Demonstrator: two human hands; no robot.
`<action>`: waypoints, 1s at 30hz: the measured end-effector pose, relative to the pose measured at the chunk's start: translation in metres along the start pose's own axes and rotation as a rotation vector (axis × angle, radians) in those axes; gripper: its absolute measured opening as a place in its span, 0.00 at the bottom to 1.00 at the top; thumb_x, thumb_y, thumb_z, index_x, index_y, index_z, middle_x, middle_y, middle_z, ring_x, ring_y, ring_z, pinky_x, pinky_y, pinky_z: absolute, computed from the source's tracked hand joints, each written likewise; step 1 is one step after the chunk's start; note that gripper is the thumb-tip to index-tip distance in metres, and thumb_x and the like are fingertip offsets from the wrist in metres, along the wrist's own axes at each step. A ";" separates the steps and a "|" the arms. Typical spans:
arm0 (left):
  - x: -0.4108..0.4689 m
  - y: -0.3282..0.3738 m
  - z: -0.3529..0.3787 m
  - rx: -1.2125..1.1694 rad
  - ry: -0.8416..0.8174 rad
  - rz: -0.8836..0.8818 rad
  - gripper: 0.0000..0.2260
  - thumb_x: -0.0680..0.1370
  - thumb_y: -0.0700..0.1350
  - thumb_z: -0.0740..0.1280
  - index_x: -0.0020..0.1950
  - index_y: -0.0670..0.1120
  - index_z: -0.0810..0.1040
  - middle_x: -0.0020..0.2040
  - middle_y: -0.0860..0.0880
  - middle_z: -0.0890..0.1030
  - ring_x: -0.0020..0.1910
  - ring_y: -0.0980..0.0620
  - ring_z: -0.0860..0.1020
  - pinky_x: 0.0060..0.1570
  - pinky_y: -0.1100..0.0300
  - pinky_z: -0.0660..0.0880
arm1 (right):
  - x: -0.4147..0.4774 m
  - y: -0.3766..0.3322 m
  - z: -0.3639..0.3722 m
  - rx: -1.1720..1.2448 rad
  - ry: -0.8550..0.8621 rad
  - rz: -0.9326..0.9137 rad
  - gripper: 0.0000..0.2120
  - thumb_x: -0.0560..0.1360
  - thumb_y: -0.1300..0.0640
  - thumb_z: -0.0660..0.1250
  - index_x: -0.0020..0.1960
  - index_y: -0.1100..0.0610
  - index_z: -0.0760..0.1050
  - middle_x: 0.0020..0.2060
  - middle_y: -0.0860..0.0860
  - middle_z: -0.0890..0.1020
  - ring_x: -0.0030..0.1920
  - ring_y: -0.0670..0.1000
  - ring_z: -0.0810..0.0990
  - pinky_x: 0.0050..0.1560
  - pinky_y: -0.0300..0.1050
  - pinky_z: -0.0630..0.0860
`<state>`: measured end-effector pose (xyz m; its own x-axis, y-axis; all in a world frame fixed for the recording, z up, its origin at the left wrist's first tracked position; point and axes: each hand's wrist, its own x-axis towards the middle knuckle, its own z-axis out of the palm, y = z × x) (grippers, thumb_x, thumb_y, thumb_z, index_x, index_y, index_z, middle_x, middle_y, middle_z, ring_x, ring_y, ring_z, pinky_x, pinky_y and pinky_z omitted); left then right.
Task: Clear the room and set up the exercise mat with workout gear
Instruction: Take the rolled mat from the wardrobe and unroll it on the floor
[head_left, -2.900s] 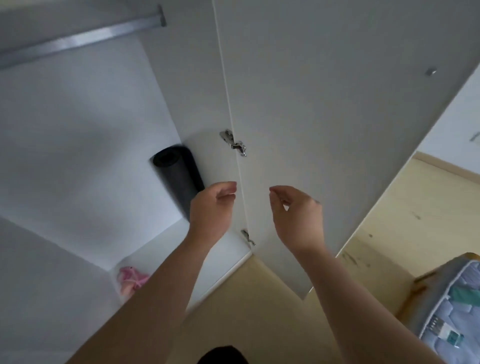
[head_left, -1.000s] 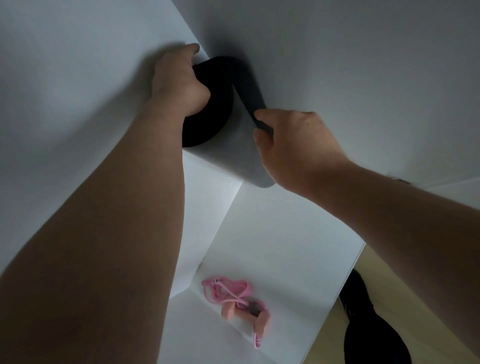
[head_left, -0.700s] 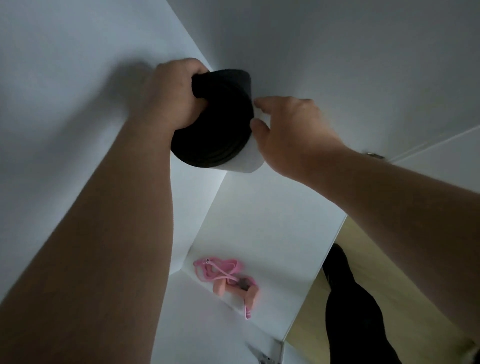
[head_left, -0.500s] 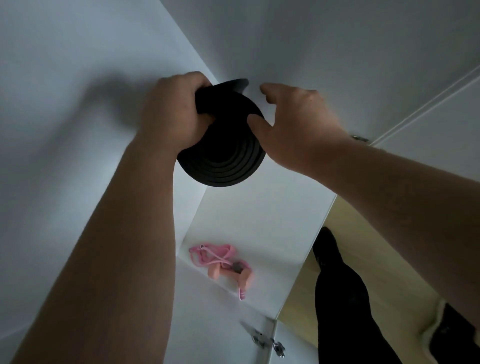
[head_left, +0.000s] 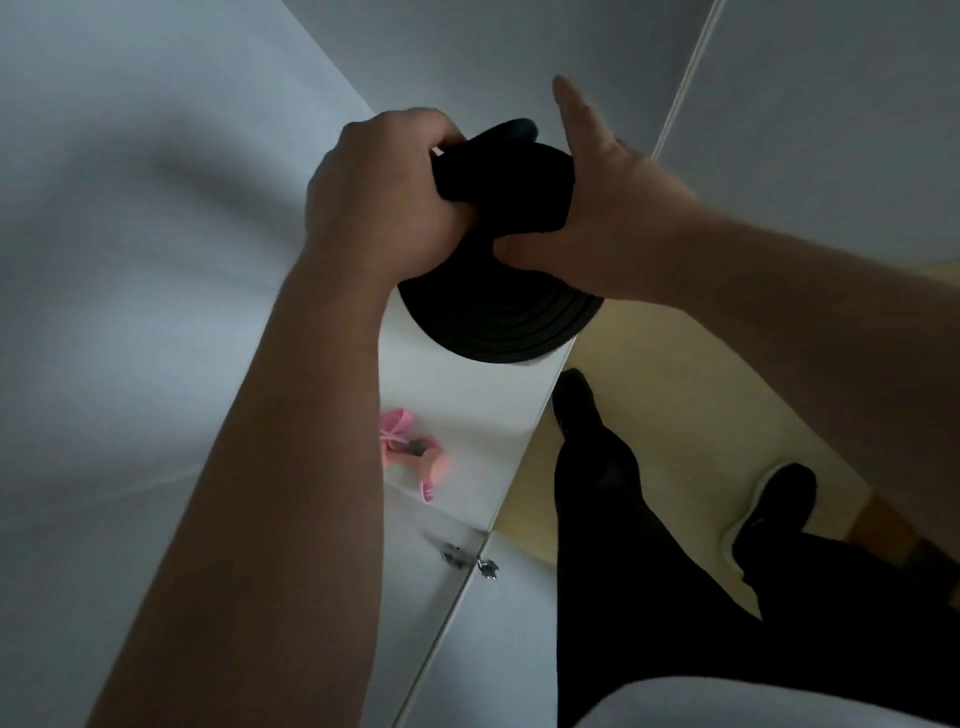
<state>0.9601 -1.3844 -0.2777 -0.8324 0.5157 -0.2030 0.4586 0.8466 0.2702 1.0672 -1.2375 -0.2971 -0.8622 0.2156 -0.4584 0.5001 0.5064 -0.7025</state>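
Gripping the rolled black foam exercise mat (head_left: 498, 322) in my left hand (head_left: 379, 197) and right hand (head_left: 618, 208).
I'd support its base, keeping coils tight.

White wardrobe shelf (head_left: 467, 400): pink exercise band (head_left: 410, 452) lying on it. Yellow floor (head_left: 675, 395) beside, person's feet (head_left: 776, 493) on it.

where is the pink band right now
Head view, lower centre: the pink band lies on the wardrobe floor, below the rolled black mat and beside the left forearm.
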 end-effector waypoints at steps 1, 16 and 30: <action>-0.010 0.013 0.003 -0.013 -0.006 0.014 0.15 0.71 0.53 0.70 0.57 0.56 0.82 0.48 0.54 0.84 0.47 0.48 0.81 0.46 0.55 0.77 | -0.010 0.007 -0.005 -0.033 -0.013 0.009 0.56 0.72 0.46 0.75 0.82 0.44 0.35 0.80 0.54 0.57 0.75 0.60 0.67 0.64 0.51 0.71; -0.090 0.168 0.002 -0.065 -0.178 0.263 0.16 0.69 0.52 0.73 0.56 0.59 0.81 0.49 0.56 0.84 0.47 0.50 0.81 0.46 0.57 0.76 | -0.142 0.068 -0.078 -0.260 0.116 0.179 0.22 0.73 0.53 0.68 0.64 0.59 0.67 0.50 0.56 0.70 0.47 0.58 0.72 0.44 0.49 0.70; -0.092 0.310 -0.010 0.113 -0.392 0.665 0.17 0.68 0.55 0.75 0.56 0.59 0.79 0.49 0.56 0.83 0.48 0.51 0.80 0.42 0.59 0.69 | -0.227 0.122 -0.151 -0.179 0.271 0.452 0.08 0.73 0.52 0.62 0.50 0.54 0.70 0.39 0.52 0.73 0.34 0.50 0.72 0.29 0.43 0.67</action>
<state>1.1752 -1.1709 -0.1661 -0.2105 0.9108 -0.3552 0.8694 0.3405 0.3580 1.3118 -1.0985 -0.1961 -0.5665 0.6394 -0.5199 0.8241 0.4427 -0.3535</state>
